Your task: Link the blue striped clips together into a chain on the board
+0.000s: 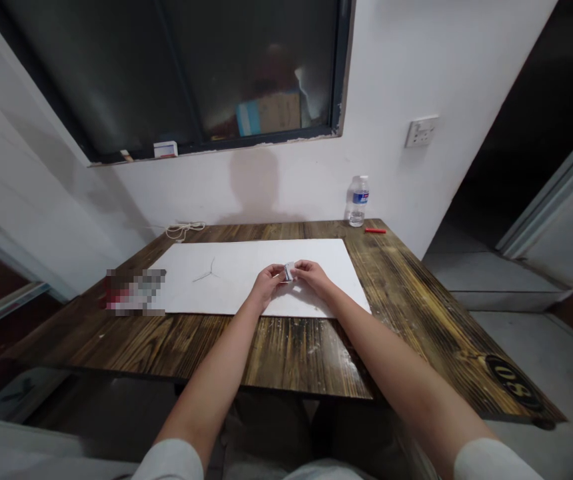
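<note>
Both my hands meet over a large white sheet (246, 270) on a dark wooden table (286, 347). My left hand (268, 283) and my right hand (311, 277) have their fingers closed on one small folded piece of white and grey paper (288, 272), held between them just above the sheet. Its exact shape is too small to make out. To the left on the sheet lies a thin three-armed mark or wire (206, 272).
A water bottle (358, 200) stands at the table's back right by the wall, with a small red stick (375, 231) beside it. A coiled white cord (184, 230) lies at the back left. A blurred-out object (134, 291) sits at the sheet's left edge.
</note>
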`<state>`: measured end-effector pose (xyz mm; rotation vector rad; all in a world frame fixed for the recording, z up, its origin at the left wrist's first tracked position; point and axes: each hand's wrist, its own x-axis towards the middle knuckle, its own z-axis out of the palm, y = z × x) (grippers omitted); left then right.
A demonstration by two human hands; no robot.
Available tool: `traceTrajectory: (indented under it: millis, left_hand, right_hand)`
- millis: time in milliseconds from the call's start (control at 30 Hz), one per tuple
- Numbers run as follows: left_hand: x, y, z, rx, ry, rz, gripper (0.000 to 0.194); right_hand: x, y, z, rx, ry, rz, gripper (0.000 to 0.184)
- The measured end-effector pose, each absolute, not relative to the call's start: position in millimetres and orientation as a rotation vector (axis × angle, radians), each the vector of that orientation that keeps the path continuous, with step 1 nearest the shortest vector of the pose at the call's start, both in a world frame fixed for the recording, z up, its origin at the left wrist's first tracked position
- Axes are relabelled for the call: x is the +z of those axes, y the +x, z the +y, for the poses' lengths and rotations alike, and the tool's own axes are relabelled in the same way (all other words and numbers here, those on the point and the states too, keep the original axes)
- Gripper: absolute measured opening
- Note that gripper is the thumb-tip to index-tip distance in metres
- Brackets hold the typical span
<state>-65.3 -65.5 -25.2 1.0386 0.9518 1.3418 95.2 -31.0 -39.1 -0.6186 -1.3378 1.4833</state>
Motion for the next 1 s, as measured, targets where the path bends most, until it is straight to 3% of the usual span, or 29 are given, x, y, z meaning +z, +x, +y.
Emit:
traceTrajectory:
  millis: [267,1000]
  left_hand:
    - [-28.3,-64.8,-60.5,1.476,1.015,1.103,0.045]
    - [-36.1,-61.6,-58.6,1.359,1.354,1.332,0.038]
  right_hand:
    - [-37.6,96.3,-30.8,1.456,-0.615,-1.310,0.029]
    - [-43.3,92.2,-28.9,1.275,-0.822,-1.421,0.034]
